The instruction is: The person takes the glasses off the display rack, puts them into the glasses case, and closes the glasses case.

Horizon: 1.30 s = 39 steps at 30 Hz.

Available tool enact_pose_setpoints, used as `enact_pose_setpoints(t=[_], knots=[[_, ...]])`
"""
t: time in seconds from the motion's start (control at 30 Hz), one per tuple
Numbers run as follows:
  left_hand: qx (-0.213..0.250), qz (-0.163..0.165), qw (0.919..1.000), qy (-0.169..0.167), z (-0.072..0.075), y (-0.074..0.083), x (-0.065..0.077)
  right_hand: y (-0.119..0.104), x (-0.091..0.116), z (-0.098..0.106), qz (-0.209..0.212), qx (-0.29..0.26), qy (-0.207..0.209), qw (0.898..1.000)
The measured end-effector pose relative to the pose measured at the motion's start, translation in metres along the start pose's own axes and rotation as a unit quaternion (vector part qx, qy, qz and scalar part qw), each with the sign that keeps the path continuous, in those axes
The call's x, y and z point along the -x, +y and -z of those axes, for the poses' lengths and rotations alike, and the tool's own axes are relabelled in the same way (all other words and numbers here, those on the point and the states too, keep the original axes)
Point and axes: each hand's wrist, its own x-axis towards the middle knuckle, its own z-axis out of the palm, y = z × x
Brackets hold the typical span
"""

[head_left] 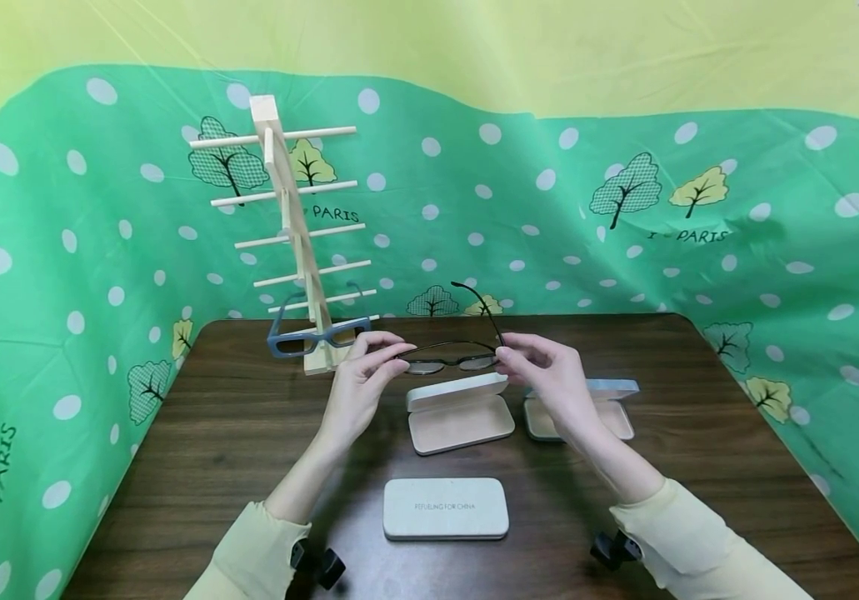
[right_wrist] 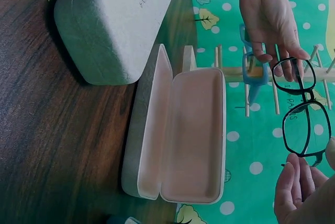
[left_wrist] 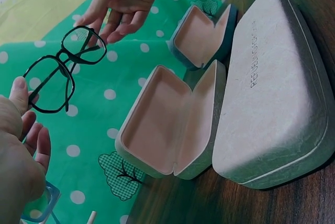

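Note:
Both hands hold a pair of black-framed eyeglasses (head_left: 453, 364) in the air, above and behind the open white glasses case (head_left: 461, 423). My left hand (head_left: 360, 382) pinches the left end of the frame between thumb and fingers. At the other end, my right hand (head_left: 552, 379) pinches the frame near the hinge. One temple sticks up and away at the right, while the other lies across behind the lenses. In the left wrist view the eyeglasses (left_wrist: 63, 56) show both rims, with fingertips at each outer end.
A wooden display stand (head_left: 297, 225) with several pegs rises at the back left, blue-framed glasses (head_left: 302, 340) on its low pegs. Right of the white case is an open bluish case (head_left: 612, 388), partly behind the right hand. A closed, lettered white case (head_left: 446, 508) lies in front.

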Motion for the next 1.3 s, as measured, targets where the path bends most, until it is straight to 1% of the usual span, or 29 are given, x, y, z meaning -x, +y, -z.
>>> enact_pose_setpoints(t=[0.3, 0.5, 0.83, 0.93, 1.07, 1.2, 1.3], knots=[[0.011, 0.010, 0.9998, -0.010, 0.000, -0.003, -0.001, 0.004, 0.000, -0.002, 0.036, 0.055, 0.012, 0.998], [0.013, 0.010, 0.9998, -0.011, 0.000, -0.004, 0.000, 0.007, 0.001, -0.002, 0.057, 0.069, 0.013, 0.996], [0.018, 0.009, 0.9997, -0.010, 0.002, -0.005, 0.002, 0.007, 0.002, 0.001, 0.068, 0.099, -0.012, 0.993], [0.017, 0.008, 0.9998, -0.009, 0.001, -0.006, 0.002, 0.008, 0.002, 0.002, 0.082, 0.111, -0.023, 0.990], [0.019, 0.020, 0.9996, -0.005, 0.001, -0.006, 0.002, 0.010, 0.002, 0.002, 0.099, 0.128, -0.032, 0.986], [0.020, 0.032, 0.9992, 0.007, 0.001, -0.006, 0.004, 0.013, 0.002, 0.003, 0.112, 0.147, -0.041, 0.982], [0.018, 0.033, 0.9992, 0.013, 0.001, -0.006, 0.005, 0.017, 0.003, 0.005, 0.124, 0.152, -0.053, 0.979]])
